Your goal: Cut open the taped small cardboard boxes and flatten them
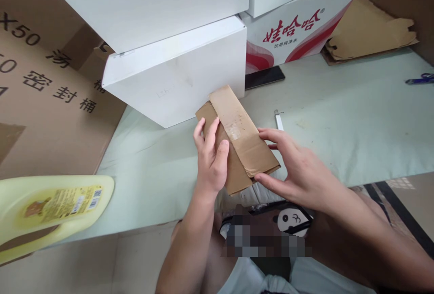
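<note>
Pale green cloth is covering the worktop (366, 104); stacked white boxes (183, 72) are standing at its back, a printed brown carton (50, 91) rising at left, a yellow bottle (68, 203) sitting near left, tiled floor (142, 258) showing below. Folded cardboard (244, 136) is tilting over the near edge: the left hand (212, 158) is half-curling against it (firm hold? cannot tell), the right hand (291, 163) pinching its right side, thumb apart from fingers.

This seems a home or shop storage corner, judging by the printed carton (50, 109) at left, white boxes (190, 70) on the far side and cloth-covered bench (359, 118).
</note>
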Action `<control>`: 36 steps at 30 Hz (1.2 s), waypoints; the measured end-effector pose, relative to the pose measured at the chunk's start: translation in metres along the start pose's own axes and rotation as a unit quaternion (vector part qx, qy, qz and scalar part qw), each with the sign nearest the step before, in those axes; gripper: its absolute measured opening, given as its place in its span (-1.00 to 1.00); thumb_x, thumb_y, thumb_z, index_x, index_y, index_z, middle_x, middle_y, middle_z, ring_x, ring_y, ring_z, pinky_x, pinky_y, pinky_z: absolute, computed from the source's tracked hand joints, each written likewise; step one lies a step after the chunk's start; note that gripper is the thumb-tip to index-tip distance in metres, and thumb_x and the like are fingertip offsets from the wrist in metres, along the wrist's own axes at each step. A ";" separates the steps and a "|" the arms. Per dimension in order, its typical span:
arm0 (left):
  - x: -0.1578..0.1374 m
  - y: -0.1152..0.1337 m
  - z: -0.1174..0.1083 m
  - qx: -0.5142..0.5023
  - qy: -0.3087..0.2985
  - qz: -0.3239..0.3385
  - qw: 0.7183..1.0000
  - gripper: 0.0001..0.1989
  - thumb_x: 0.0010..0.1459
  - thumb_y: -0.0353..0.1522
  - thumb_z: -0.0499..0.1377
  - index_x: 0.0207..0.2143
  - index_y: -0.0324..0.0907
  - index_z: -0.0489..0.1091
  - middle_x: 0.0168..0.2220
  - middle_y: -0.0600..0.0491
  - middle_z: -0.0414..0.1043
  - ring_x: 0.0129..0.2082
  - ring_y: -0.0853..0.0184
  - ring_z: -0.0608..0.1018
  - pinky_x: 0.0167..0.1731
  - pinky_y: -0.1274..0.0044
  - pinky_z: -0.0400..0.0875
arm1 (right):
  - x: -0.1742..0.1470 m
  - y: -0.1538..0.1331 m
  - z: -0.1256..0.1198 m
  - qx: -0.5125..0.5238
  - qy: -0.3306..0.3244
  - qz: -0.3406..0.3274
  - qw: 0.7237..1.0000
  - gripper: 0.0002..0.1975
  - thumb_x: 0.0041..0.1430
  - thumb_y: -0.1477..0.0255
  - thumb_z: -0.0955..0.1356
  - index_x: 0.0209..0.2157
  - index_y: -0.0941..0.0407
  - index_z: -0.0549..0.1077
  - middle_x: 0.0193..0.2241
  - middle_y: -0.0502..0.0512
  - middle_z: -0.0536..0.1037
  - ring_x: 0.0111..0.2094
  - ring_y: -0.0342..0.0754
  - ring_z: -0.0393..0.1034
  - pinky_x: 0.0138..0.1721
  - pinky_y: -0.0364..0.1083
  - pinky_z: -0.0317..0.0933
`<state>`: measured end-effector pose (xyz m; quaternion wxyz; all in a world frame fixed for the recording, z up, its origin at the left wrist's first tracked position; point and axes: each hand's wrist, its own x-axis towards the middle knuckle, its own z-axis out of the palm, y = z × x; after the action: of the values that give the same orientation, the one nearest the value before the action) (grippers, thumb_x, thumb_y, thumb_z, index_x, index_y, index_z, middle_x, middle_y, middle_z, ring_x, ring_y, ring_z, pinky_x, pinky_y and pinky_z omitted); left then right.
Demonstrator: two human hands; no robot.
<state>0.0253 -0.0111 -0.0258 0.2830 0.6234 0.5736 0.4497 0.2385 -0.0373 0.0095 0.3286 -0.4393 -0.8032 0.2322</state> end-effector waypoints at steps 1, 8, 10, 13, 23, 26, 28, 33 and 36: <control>0.000 0.000 0.000 -0.001 0.000 0.001 1.000 -0.43 0.38 -0.02 0.04 0.33 -0.05 0.32 0.45 -0.11 -0.01 0.56 0.05 -0.06 0.49 0.13 0.00 | 0.000 0.000 0.000 0.001 0.001 0.001 1.000 -0.44 0.35 0.19 0.38 0.23 0.15 0.19 0.19 0.45 0.44 0.14 0.23 0.49 0.03 0.22 0.53; 0.000 -0.002 0.000 -0.005 0.004 0.003 1.000 -0.47 0.37 -0.09 0.07 0.29 -0.07 0.34 0.44 -0.12 0.01 0.55 0.05 -0.06 0.49 0.14 0.01 | 0.000 -0.001 0.001 -0.002 0.002 -0.002 1.000 -0.43 0.34 0.19 0.39 0.23 0.15 0.19 0.18 0.46 0.45 0.14 0.24 0.49 0.03 0.22 0.53; 0.000 -0.003 -0.001 -0.005 0.005 0.004 1.000 -0.47 0.37 -0.09 0.07 0.29 -0.08 0.34 0.44 -0.13 0.01 0.55 0.05 -0.06 0.49 0.14 0.01 | 0.000 0.000 0.001 -0.007 0.004 -0.005 1.000 -0.43 0.34 0.19 0.38 0.22 0.16 0.19 0.18 0.46 0.45 0.14 0.25 0.49 0.02 0.23 0.53; 0.000 -0.003 -0.001 -0.005 0.007 0.005 1.000 -0.48 0.36 -0.10 0.07 0.29 -0.07 0.34 0.44 -0.12 0.01 0.55 0.05 -0.04 0.48 0.14 0.01 | 0.001 0.000 0.002 -0.012 0.005 -0.012 1.000 -0.42 0.34 0.18 0.38 0.23 0.15 0.18 0.19 0.47 0.44 0.15 0.27 0.47 0.02 0.24 0.53; 0.000 -0.003 -0.001 0.005 0.007 0.009 1.000 -0.48 0.37 -0.08 0.06 0.29 -0.04 0.33 0.44 -0.11 0.03 0.54 0.03 -0.01 0.48 0.12 0.01 | 0.002 -0.002 0.001 -0.007 0.002 -0.013 1.000 -0.43 0.34 0.20 0.38 0.24 0.10 0.15 0.19 0.44 0.43 0.16 0.29 0.47 0.01 0.27 0.52; 0.000 -0.002 -0.002 0.010 0.010 0.010 1.000 -0.48 0.37 -0.08 0.06 0.29 -0.04 0.33 0.43 -0.11 0.05 0.54 0.02 0.00 0.48 0.11 0.01 | 0.001 -0.002 0.002 -0.004 0.001 -0.011 1.000 -0.42 0.34 0.21 0.38 0.25 0.09 0.15 0.20 0.44 0.42 0.17 0.29 0.45 0.02 0.27 0.51; -0.001 -0.002 -0.001 0.009 0.013 0.013 1.000 -0.49 0.36 -0.09 0.06 0.28 -0.05 0.34 0.43 -0.12 0.06 0.53 0.02 0.00 0.48 0.11 0.00 | 0.000 -0.002 0.002 -0.003 0.000 -0.013 1.000 -0.42 0.35 0.21 0.39 0.25 0.11 0.15 0.20 0.45 0.42 0.19 0.30 0.44 0.03 0.26 0.51; -0.002 -0.001 -0.002 0.002 0.021 0.021 1.000 -0.51 0.36 -0.11 0.07 0.24 -0.10 0.37 0.42 -0.15 0.07 0.52 0.02 0.03 0.48 0.13 0.01 | 0.000 -0.002 0.003 0.002 0.001 -0.014 1.000 -0.41 0.34 0.21 0.39 0.25 0.14 0.16 0.21 0.46 0.41 0.21 0.28 0.40 0.07 0.24 0.48; -0.002 -0.001 -0.002 0.006 0.022 0.020 1.000 -0.52 0.35 -0.12 0.08 0.23 -0.10 0.37 0.42 -0.15 0.07 0.52 0.01 0.04 0.47 0.11 0.00 | 0.000 -0.001 0.003 0.003 0.003 -0.015 1.000 -0.41 0.34 0.21 0.39 0.25 0.15 0.16 0.20 0.46 0.41 0.20 0.27 0.40 0.07 0.24 0.48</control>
<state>0.0230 -0.0135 -0.0268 0.2575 0.6261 0.5697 0.4660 0.2355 -0.0381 0.0086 0.3360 -0.4264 -0.8081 0.2287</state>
